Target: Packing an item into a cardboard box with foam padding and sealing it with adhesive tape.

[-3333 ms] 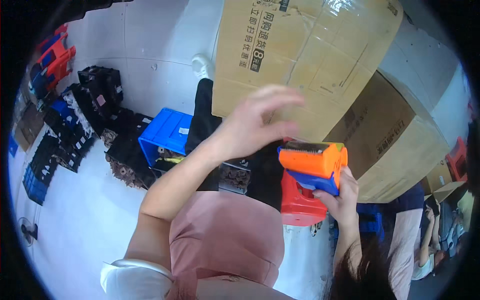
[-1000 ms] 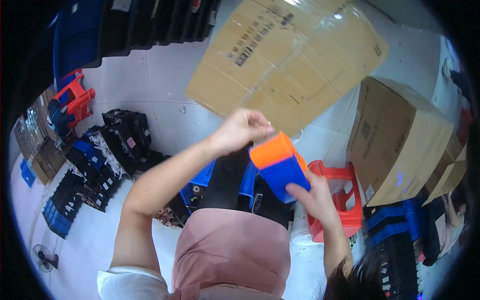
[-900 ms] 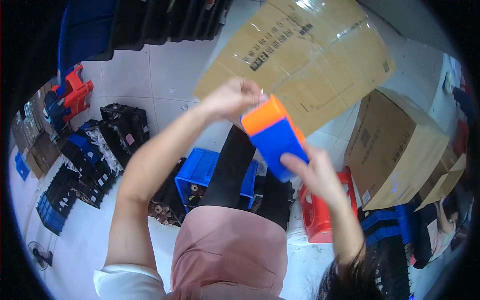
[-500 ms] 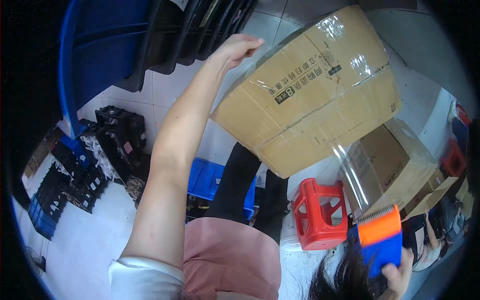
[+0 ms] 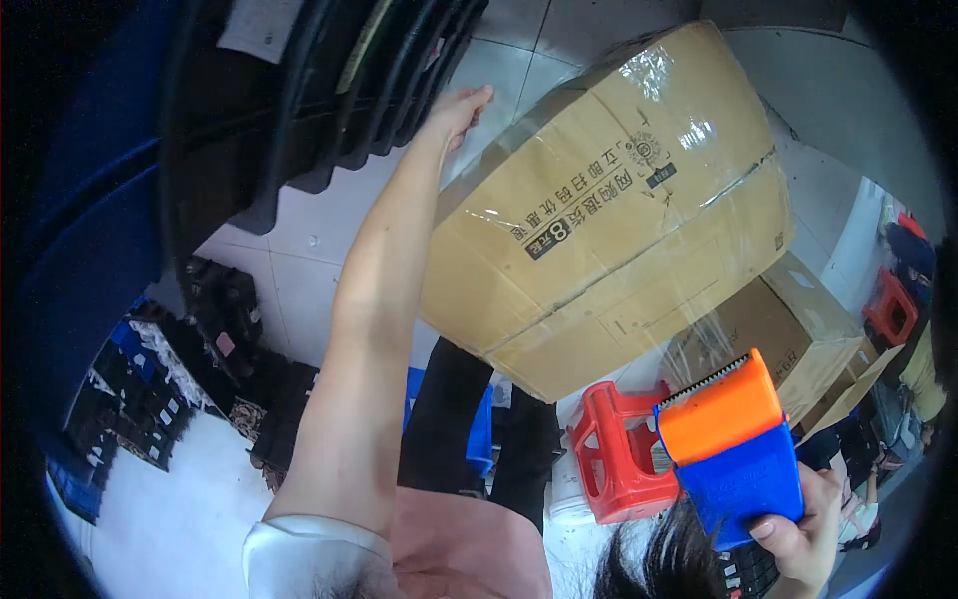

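Left hand (image 5: 461, 113) outstretched — right hand (image 5: 806, 531) lower

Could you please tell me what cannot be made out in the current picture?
In the head view:
Right hand: most fingers hidden behind the dispenser.
Left hand: too small to tell whether it pinches the tape's end.
Box: contents, if any, hidden by its walls.

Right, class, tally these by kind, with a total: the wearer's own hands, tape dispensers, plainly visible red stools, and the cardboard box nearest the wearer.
Own left hand and right hand: 2
Tape dispenser: 1
Near red stool and far red stool: 2
Cardboard box: 1
Total: 6
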Tool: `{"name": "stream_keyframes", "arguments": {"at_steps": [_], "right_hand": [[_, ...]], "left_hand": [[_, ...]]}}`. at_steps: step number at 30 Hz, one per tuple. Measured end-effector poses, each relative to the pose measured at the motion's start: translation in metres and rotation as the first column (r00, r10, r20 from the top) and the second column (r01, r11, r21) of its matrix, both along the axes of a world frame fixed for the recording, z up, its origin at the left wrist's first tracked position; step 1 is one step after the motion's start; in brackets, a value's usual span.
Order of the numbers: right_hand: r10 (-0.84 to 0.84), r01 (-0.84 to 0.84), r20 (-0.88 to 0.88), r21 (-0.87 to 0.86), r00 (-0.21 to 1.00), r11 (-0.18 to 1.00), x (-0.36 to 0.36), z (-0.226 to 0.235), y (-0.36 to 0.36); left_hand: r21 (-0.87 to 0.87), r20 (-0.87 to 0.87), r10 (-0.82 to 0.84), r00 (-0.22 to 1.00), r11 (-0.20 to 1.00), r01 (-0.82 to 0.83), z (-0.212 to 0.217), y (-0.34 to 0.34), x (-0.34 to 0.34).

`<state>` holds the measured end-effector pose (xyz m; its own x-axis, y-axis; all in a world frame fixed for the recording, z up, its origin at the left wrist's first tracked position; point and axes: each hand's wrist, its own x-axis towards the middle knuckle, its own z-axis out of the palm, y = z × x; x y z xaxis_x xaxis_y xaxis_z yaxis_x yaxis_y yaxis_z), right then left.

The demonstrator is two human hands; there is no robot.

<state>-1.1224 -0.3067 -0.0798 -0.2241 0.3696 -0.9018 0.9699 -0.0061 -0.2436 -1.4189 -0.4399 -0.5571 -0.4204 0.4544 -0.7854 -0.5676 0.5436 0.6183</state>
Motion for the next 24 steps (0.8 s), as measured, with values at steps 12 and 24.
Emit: {"name": "stream_keyframes", "arguments": {"at_steps": [12,24], "right_hand": [[0.034,-0.038,-0.193,-0.017,0.981,0.999,0.047,-0.036,0.027],[-0.043,0.049,-0.064,0.096,0.997,0.994,0.336,-0.036,0.022]], "left_hand": [[0.042,-0.01,-0.499,0.867,0.866,0.499,0.094,0.006,0.046],[-0.211,-0.331,-0.56,0.759,0.828,0.519,0.121,0.018,0.08]]}}
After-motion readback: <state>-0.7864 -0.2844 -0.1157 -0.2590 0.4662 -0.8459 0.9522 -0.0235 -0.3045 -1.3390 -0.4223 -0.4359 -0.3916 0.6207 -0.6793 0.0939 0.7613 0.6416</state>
